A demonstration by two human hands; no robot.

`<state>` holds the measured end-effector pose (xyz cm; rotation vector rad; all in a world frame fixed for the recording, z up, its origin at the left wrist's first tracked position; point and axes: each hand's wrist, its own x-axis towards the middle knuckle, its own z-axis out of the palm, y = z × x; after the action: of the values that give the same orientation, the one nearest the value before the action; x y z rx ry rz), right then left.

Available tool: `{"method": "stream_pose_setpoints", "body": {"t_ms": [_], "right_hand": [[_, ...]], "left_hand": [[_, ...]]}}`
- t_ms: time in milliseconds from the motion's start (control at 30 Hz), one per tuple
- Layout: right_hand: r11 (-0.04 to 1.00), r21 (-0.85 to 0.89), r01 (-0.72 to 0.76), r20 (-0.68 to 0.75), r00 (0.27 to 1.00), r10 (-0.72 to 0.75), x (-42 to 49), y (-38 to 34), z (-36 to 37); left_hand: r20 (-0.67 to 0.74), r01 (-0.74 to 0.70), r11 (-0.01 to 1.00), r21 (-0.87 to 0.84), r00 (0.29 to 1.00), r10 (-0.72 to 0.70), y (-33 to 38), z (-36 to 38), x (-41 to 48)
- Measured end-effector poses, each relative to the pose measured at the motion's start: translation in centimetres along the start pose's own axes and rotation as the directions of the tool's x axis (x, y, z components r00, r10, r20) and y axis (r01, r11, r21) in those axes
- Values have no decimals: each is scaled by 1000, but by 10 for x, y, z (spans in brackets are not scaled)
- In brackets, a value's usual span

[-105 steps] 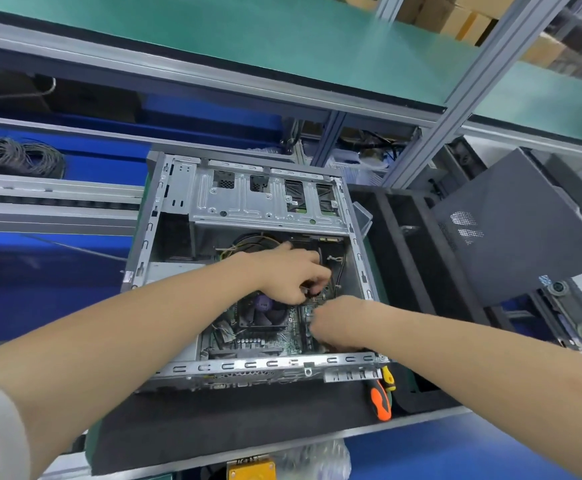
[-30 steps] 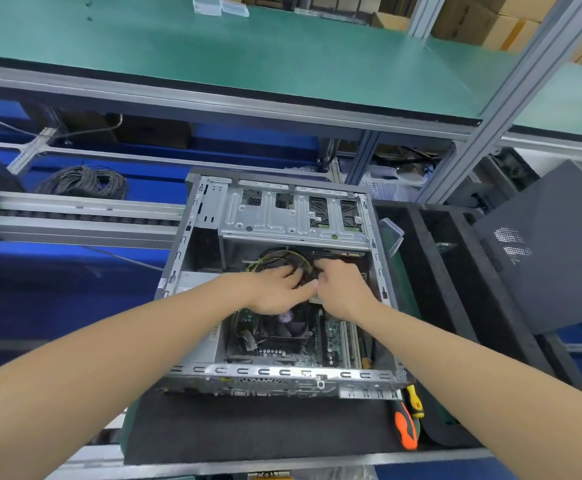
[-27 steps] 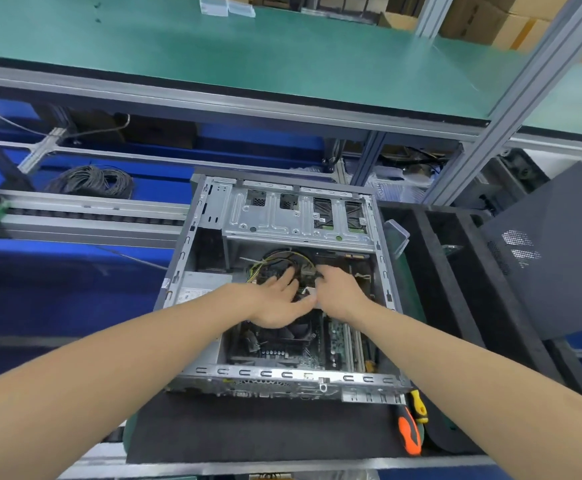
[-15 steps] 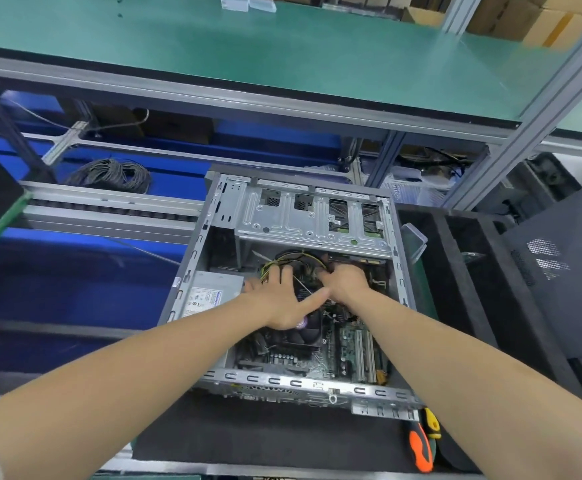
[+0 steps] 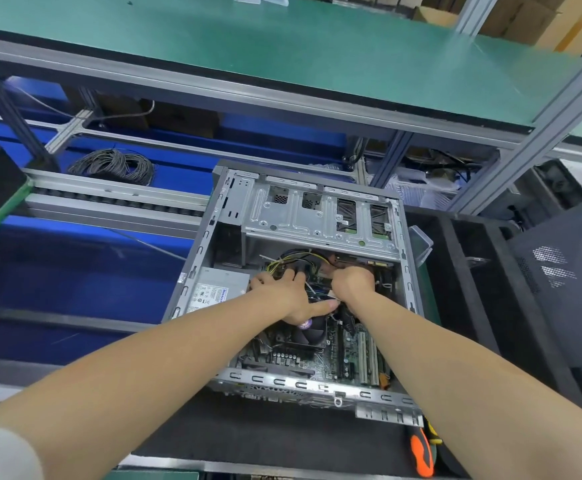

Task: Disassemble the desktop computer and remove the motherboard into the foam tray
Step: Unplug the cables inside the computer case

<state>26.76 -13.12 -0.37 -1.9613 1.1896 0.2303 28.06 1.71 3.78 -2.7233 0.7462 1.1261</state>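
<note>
While the motherboard point(image 5: 331, 360) remains seated flat on the floor of the open computer case point(image 5: 209, 237), both hands have left the lower board area beside the CPU fan point(image 5: 308, 336), where they worked seconds ago, and moved up to the cable bundle point(image 5: 294, 261) under the drive cage point(image 5: 317, 220).

The left hand point(image 5: 282, 296) lies on the bundle, fingers spread and straight and thumb stretched toward the right hand. The right hand point(image 5: 353, 284) has its fingers curled tight at the bundle's end. It appears to grip a connector, but the knuckles hide the item.

Assessment: work has passed to unplugging the power leads, and the board cannot lift until these are free.

The case lies on its side on the tabletop point(image 5: 248, 434), its long axis running away from the person, rear panel nearest. The board follows that axis, its expansion slots pointing toward the drive cage. The foam tray point(image 5: 450, 271) sits just right of the case.
</note>
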Motion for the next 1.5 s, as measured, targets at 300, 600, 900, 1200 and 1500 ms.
{"method": "stream_pose_setpoints", "body": {"t_ms": [300,600,900,1200,1500], "right_hand": [[994,-63,87,71,994,-82,-5,9,0],[971,-136,194,33,981,-192,-6,8,4],[946,-258,195,13,980,-199,-7,7,5],[954,-204,219,-10,974,-226,-5,8,7],[782,-552,289,156,957,-243,-9,3,-8]], "left_hand": [[-45,-28,998,-52,999,25,0,3,6],[-13,-21,999,-38,1000,21,0,1,14],[28,11,1000,8,1000,-11,4,-8,17],[48,7,996,91,999,-12,5,-17,11],[53,-13,997,70,999,9,1,-13,12]]}}
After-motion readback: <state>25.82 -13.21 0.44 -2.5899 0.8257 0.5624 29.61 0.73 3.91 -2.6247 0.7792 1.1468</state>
